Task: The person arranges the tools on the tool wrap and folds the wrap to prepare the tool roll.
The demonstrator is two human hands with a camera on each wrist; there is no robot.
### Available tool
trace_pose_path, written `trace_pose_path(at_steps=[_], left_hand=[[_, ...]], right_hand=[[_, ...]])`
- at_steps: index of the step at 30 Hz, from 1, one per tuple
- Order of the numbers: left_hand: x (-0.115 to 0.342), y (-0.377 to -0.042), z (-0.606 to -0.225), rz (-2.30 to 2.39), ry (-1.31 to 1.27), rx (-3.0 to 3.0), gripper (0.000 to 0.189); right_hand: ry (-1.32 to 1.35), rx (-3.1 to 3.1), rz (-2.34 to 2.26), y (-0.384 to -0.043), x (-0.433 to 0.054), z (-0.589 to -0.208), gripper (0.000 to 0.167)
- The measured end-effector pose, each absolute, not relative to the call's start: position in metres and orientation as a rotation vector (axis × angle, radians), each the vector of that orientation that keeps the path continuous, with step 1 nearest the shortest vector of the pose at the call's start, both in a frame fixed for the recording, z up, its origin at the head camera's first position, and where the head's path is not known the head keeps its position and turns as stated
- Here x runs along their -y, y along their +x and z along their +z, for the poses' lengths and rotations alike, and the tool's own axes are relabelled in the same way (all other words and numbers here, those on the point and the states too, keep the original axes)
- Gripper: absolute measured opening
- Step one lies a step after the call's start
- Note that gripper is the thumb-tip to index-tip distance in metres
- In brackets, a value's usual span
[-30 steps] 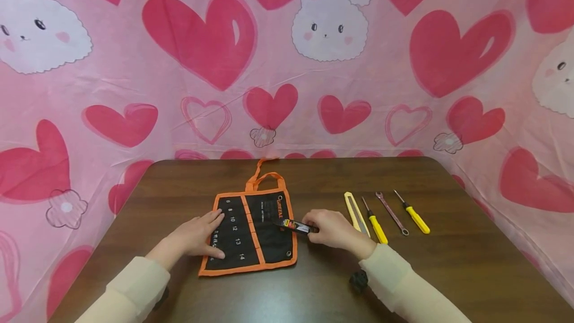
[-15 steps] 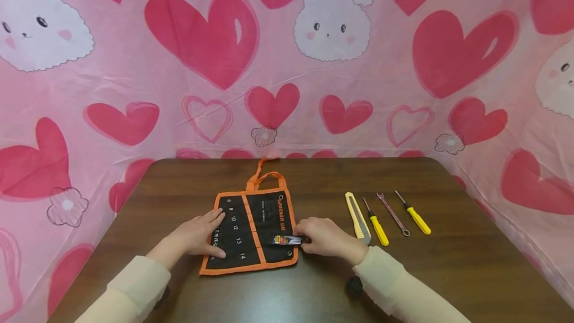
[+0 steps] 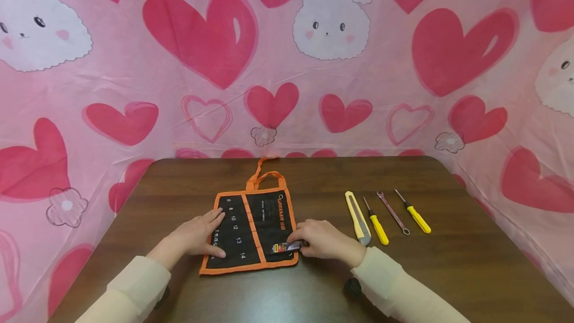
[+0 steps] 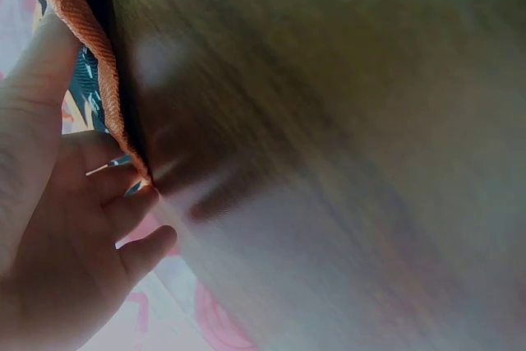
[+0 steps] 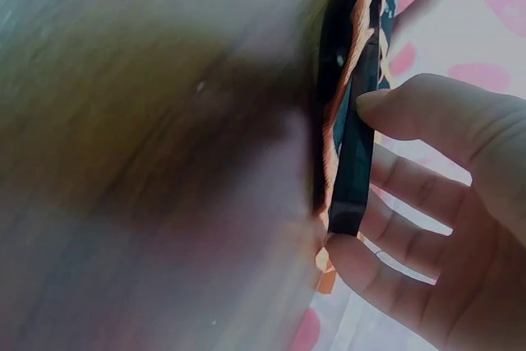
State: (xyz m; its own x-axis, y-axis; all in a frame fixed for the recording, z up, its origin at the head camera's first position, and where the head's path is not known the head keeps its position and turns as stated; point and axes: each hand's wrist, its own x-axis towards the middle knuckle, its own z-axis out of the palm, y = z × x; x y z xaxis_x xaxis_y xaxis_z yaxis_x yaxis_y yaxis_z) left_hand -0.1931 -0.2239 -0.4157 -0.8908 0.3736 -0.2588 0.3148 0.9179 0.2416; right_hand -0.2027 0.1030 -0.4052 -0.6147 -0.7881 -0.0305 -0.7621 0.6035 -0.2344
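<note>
A black tool pouch (image 3: pixel 274 213) with orange edging and printed size numbers lies spread on the table in the head view. On its left side rests my left hand (image 3: pixel 195 234), thumb apart from the other fingers; the left wrist view shows the hand (image 4: pixel 70 228) along the orange edge. At the pouch's lower right, my right hand (image 3: pixel 325 239) pinches a slim black case (image 3: pixel 282 247) with a yellow-and-red label, over the pouch. Up close in the right wrist view, thumb and fingers hold the dark case (image 5: pixel 353 158) by its long sides.
Right of the hand lie a yellow utility knife (image 3: pixel 358 218), a yellow-handled screwdriver (image 3: pixel 378 229), a reddish wrench (image 3: pixel 393 213) and another yellow-handled screwdriver (image 3: pixel 418 219). An orange strap (image 3: pixel 257 173) trails from the pouch toward the brown table's (image 3: pixel 314 293) back edge.
My right hand has moved left and toward the front with the black case, from the pouch's middle right to its lower right corner. My left hand has stayed in place.
</note>
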Motion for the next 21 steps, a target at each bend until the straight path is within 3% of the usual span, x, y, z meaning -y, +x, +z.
trace_pose_path(at_steps=[21], left_hand=[[0.223,-0.194,-0.418,0.275,0.510,-2.778,0.106]], right_hand=[[-1.318,-2.571,-0.409,-0.200,-0.089,-0.408,0.025]])
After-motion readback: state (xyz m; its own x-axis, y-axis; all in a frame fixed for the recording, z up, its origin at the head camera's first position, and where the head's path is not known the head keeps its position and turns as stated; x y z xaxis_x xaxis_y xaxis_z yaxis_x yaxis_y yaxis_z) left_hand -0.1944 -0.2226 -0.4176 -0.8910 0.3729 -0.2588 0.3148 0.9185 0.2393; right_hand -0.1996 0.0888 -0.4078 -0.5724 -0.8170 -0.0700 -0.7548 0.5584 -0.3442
